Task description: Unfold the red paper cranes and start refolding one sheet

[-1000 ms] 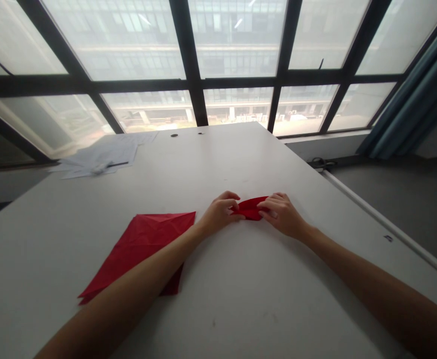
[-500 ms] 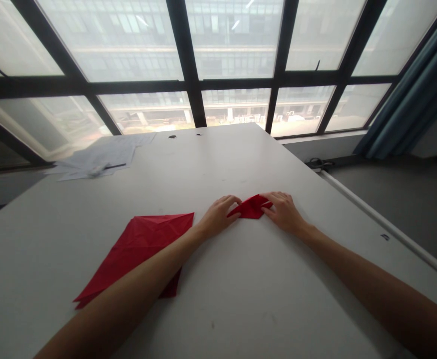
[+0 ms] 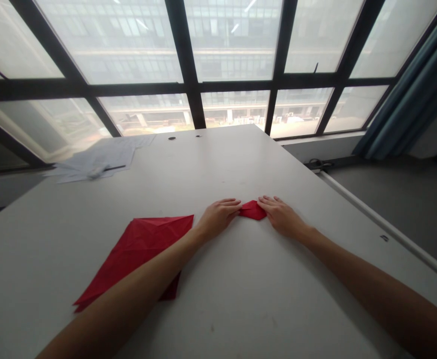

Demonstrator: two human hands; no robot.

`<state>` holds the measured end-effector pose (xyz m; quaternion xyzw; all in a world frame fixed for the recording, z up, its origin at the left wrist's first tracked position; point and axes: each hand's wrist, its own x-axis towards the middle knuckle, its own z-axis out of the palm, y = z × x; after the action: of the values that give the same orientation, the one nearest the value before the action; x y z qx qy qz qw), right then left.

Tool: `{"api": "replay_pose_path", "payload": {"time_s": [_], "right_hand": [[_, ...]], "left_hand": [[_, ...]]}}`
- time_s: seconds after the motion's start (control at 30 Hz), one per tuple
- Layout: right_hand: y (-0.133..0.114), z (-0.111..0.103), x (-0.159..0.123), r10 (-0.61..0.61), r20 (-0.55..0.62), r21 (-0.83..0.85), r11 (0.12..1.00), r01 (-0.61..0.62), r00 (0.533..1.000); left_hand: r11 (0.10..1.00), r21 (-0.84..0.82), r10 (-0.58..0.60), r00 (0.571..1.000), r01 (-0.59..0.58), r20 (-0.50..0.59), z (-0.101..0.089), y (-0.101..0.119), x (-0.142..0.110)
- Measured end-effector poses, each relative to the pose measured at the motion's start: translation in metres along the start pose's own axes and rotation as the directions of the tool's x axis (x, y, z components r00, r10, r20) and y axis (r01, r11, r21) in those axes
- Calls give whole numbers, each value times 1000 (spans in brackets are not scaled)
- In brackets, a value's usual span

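Observation:
A small folded piece of red paper point(image 3: 253, 210) lies on the white table point(image 3: 218, 279) between my two hands. My left hand point(image 3: 220, 217) rests over its left end with the fingers stretched out flat. Over the right end, the fingers of my right hand point(image 3: 281, 215) also lie flat, pressing the paper down. Both ends of the paper are hidden under my fingers. A larger stack of red paper sheets point(image 3: 143, 239), creased and pointed at the corners, is on the left, partly covered by my left forearm.
White printed sheets point(image 3: 109, 152) are spread at the far left of the table, with a pen-like dark stick point(image 3: 115, 167) on them. Dark-framed windows point(image 3: 194, 89) stand behind the table. A blue curtain point(image 3: 409, 89) hangs at the right, beyond a white rail point(image 3: 386, 222).
My fingers have flattened from a pinching curl onto the ends of the small red paper. The paper was lifted and partly opened; now it lies flatter and looks smaller.

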<state>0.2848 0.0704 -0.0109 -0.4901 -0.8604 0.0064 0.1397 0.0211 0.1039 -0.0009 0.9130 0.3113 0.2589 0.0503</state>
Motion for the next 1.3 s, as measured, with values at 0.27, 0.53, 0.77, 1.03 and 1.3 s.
{"api": "replay_pose_path", "payload": {"time_s": [0.27, 0.53, 0.77, 1.03, 1.3], "right_hand": [[-12, -8, 1, 39, -37, -55, 998, -41, 999], [-38, -25, -3, 80, -75, -63, 994, -85, 994], [-38, -24, -4, 70, -73, -55, 996, -74, 995], [-40, -25, -5, 72, -71, -67, 995, -77, 995], [-41, -25, -5, 85, -50, -78, 993, -88, 995]], "left_hand": [[963, 265, -73, 996, 59, 46, -8, 11, 2], [974, 101, 163, 937, -203, 308, -4, 37, -2], [988, 127, 43, 945, -89, 323, -3, 30, -5], [953, 261, -228, 934, 156, 275, 7, 28, -9], [868, 346, -437, 879, 355, 193, 8, 12, -8]]}}
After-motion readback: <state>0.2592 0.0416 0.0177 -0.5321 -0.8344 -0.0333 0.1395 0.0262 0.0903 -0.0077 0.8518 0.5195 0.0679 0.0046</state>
